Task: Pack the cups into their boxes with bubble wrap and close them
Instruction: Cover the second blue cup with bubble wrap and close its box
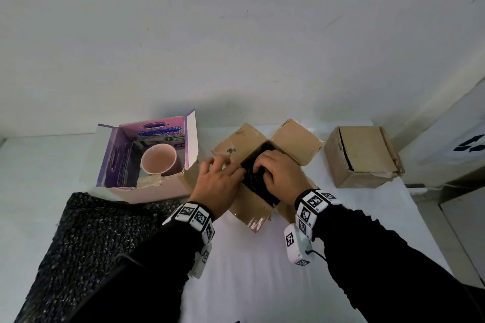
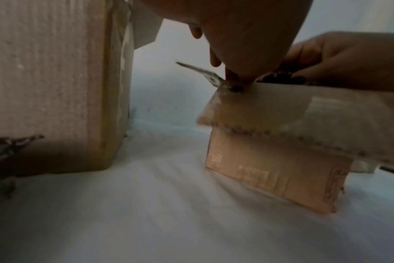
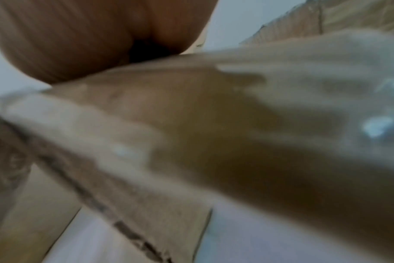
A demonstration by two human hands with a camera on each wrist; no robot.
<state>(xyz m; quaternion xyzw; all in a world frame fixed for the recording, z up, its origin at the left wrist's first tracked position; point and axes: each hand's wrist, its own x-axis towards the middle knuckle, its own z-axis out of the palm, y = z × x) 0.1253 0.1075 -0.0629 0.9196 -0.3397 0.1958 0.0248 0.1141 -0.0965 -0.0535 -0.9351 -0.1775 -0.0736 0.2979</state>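
Note:
An open brown cardboard box stands mid-table with its flaps spread out, and black bubble wrap fills its opening. No cup shows inside it. My left hand lies over the box's left flap, fingertips pressing the wrap's edge. My right hand is on the wrap with fingers curled into it. The left wrist view shows the left hand pointing down into the box and the right hand curled over the dark wrap. A pink cup stands in an open purple box at left.
A loose sheet of black bubble wrap lies at the lower left. A closed brown box sits at the right, near a white appliance. A white wall rises just behind the boxes. The table is covered in white.

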